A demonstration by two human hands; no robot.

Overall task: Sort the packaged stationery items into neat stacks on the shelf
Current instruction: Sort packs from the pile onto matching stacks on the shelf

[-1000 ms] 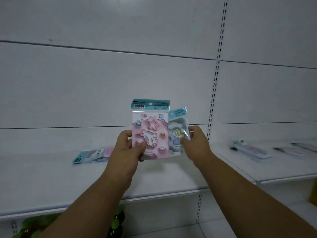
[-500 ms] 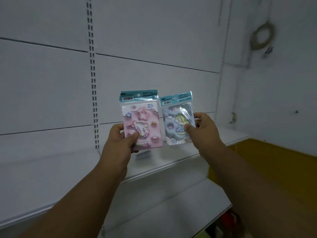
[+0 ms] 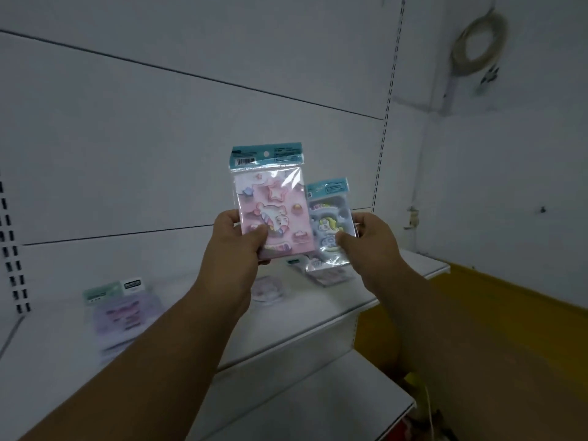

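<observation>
The left hand (image 3: 234,249) grips a pink pack (image 3: 273,205) by its lower left corner, thumb curled over the front and the other fingers behind, holding it upright above the shelf (image 3: 286,326). The right hand (image 3: 369,246) pinches a blue pack (image 3: 331,224) at its right edge — thumb on the front, fingers wrapped behind. The blue pack sits just right of the pink pack and a little lower, its left edge tucked behind the pink one; both show teal header cards at the top.

On the shelf below the pink pack lies a round pack (image 3: 266,289), blurred. Under the blue pack a small stack (image 3: 324,275) rests flat on the shelf. Well to the left of the pink pack a purple stack (image 3: 122,316) lies on the shelf, its topmost headers pale green and white — details too blurred to read. A cable coil (image 3: 477,43) hangs on the wall, up and to the right of the packs.
</observation>
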